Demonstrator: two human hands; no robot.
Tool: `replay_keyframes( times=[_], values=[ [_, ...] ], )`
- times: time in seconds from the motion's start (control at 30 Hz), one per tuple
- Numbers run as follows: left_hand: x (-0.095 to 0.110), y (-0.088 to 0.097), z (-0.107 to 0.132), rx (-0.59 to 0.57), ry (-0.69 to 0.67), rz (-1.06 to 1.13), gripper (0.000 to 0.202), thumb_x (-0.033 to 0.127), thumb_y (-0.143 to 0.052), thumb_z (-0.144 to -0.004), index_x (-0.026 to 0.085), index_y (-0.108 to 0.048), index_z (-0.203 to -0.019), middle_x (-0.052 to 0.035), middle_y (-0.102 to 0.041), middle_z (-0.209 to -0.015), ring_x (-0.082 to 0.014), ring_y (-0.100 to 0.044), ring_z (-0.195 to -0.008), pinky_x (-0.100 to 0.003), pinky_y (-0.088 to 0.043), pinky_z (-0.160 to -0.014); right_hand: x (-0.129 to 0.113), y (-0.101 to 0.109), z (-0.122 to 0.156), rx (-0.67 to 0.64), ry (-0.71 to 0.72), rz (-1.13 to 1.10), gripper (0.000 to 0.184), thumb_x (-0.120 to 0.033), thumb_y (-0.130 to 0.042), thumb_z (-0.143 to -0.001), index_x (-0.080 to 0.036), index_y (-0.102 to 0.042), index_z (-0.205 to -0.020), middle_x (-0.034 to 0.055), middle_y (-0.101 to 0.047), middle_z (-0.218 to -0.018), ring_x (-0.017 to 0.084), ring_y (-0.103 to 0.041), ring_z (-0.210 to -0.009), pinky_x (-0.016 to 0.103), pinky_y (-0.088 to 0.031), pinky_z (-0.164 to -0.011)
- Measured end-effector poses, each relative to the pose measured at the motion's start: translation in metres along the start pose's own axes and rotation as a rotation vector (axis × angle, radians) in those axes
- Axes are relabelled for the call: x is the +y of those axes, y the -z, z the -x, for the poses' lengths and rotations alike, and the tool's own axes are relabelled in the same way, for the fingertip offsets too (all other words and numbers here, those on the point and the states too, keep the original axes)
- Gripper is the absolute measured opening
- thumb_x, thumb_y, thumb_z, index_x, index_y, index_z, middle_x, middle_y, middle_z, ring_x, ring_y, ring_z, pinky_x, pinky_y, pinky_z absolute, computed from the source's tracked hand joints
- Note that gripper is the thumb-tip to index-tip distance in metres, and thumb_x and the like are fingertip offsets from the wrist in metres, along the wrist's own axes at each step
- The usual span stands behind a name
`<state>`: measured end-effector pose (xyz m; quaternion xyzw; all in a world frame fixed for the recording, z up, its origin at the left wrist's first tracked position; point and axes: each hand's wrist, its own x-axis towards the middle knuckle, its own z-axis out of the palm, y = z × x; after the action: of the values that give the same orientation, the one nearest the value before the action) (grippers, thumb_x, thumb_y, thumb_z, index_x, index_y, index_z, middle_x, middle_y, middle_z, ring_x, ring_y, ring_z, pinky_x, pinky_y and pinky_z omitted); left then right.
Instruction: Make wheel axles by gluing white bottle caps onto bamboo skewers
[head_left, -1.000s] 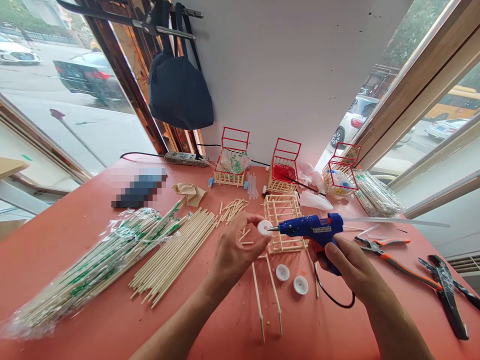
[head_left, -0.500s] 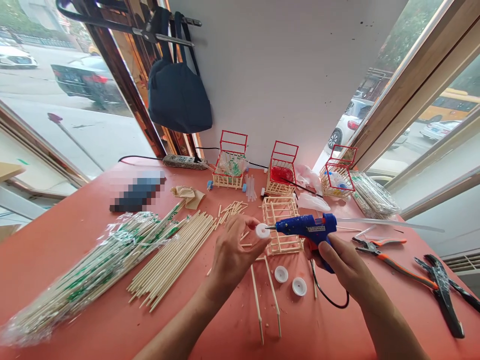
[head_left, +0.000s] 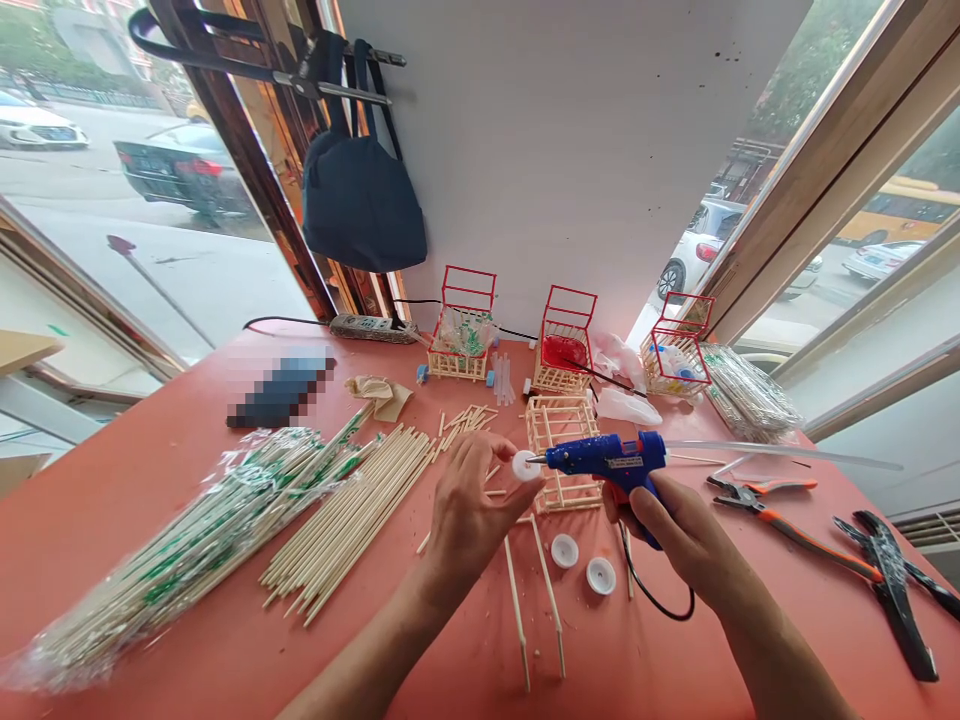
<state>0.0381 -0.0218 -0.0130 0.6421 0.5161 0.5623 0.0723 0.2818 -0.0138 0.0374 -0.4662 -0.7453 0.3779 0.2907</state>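
Between thumb and fingers, my left hand pinches a white bottle cap. My right hand is wrapped around the handle of a blue glue gun, with a clear glue stick poking out of its back. The gun's metal nozzle points left and overlaps the cap; whether it touches cannot be made out. Below lie two more white caps, one to the left and one to the right. Behind the gun stands a wooden stick frame, and jointed sticks lie nearer me.
At left are loose wooden sticks and a plastic-wrapped bundle. Three small stick carts with red handles, one holding red material, line the wall. Pliers and black cutters lie at right. A power strip sits at the back.
The glue gun has shifted slightly left, its nozzle reaching further over the cap. My left hand still pinches the cap in nearly the same place. The whole view has shifted a little.
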Motion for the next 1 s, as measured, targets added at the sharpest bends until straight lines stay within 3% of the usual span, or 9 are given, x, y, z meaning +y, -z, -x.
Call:
replay_keyframes(
  times=[1.0],
  values=[
    [-0.0037, -0.0011, -0.0007, -0.017, 0.044, 0.052, 0.023, 0.033, -0.08, -0.085, 0.023, -0.061, -0.092, -0.0025, -0.069, -0.092, -0.0231, -0.064, -0.09, -0.034, -0.049, -0.08, -0.0023, 0.0013, 0.002, 0.089, 0.032, 0.054, 0.059, -0.071, -0.044, -0.098, -0.019, -0.061, -0.076, -0.0009, -0.051, -0.062, 0.013, -0.044, -0.055, 0.025, -0.036, -0.048]
  ],
)
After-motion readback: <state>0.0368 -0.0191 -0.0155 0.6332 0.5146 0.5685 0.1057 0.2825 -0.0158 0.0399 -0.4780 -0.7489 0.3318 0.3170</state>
